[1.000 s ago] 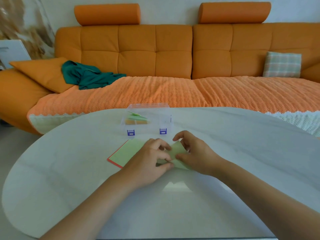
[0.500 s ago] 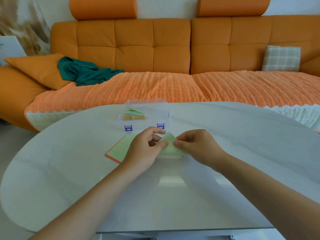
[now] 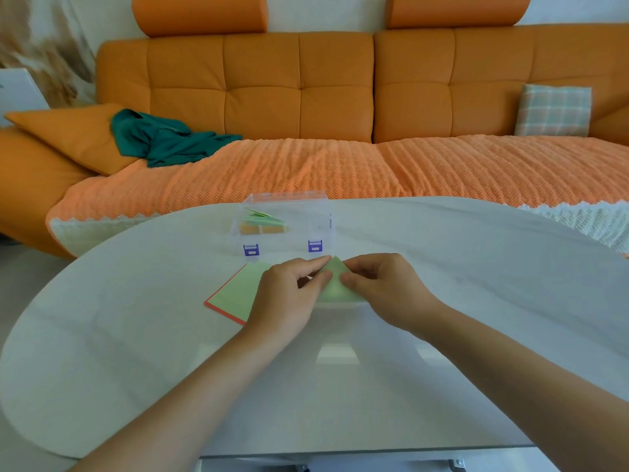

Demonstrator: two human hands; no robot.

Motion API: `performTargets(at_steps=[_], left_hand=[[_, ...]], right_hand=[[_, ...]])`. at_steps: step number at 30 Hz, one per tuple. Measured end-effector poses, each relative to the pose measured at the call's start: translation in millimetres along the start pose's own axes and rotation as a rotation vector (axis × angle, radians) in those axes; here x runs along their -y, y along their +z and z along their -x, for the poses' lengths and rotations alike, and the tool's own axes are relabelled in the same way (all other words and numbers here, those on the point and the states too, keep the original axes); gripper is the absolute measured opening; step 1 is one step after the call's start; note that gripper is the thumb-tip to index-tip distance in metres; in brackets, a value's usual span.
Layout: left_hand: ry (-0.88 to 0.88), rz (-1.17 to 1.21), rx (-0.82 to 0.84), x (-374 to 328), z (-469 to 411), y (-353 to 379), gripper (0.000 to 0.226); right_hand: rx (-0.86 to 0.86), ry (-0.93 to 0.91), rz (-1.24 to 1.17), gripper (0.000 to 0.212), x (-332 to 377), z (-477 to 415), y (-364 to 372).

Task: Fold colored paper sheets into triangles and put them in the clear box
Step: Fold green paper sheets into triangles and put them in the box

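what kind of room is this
Most likely a home living room: a long orange sofa with a plaid cushion and a green cloth thrown on it, and a pale oval table standing low in front of it.

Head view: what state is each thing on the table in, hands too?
green paper: folded to a triangle, pinched by both hands.
left hand: pinching its left edge.
right hand: pinching its right edge.
clear box: holds folded papers; lid unclear.
paper stack: flat, unfolded, green on top.
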State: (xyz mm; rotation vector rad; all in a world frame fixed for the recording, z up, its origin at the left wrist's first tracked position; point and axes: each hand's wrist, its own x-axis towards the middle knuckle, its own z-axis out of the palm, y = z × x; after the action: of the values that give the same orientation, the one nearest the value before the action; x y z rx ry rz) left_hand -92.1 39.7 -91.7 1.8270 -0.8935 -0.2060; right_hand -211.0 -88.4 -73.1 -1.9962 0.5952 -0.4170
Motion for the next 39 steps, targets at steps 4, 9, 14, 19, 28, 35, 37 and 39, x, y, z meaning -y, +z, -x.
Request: performTargets(at_steps=[4,9,14,19,28,35,37,39], left_hand=[[0.040,-0.017,-0.018,0.5,1.1,2.5,0.028],[0.036,-0.005,-0.031,-0.1,1.2,3.8,0.026],[0.023,0.047,-0.042,-1.6,1.7,6.0,0.026],[0.032,0.045,-0.041,-2.7,2.5,8.0,0.025],[-0.057,-0.140,0.094,-0.6,5.0,12.1,0.025],[0.221,-0.413,0.153,1.1,-1.8,-4.8,0.021],[0.294,-0.401,0.257,2.3,-1.0,-7.6,0.020],[0.340,-0.436,0.369,6.2,0.6,-8.0,0.023]], right_hand=[[0.013,-0.025,0.069,0.025,-2.0,0.0,2.4],[-0.001,-0.048,0.133,0.028,-2.4,3.3,5.5],[-0.050,-0.062,0.137,0.028,2.3,5.0,6.6],[-0.083,-0.036,0.147,0.023,-0.7,1.6,3.8],[-0.021,0.157,0.216,0.019,-6.7,-6.4,-1.8],[0.040,0.216,0.365,0.021,-10.0,-9.4,-0.6],[0.053,0.211,0.429,0.021,-7.6,-9.6,0.6],[0.057,0.203,0.491,0.023,-6.5,-10.7,3.1]])
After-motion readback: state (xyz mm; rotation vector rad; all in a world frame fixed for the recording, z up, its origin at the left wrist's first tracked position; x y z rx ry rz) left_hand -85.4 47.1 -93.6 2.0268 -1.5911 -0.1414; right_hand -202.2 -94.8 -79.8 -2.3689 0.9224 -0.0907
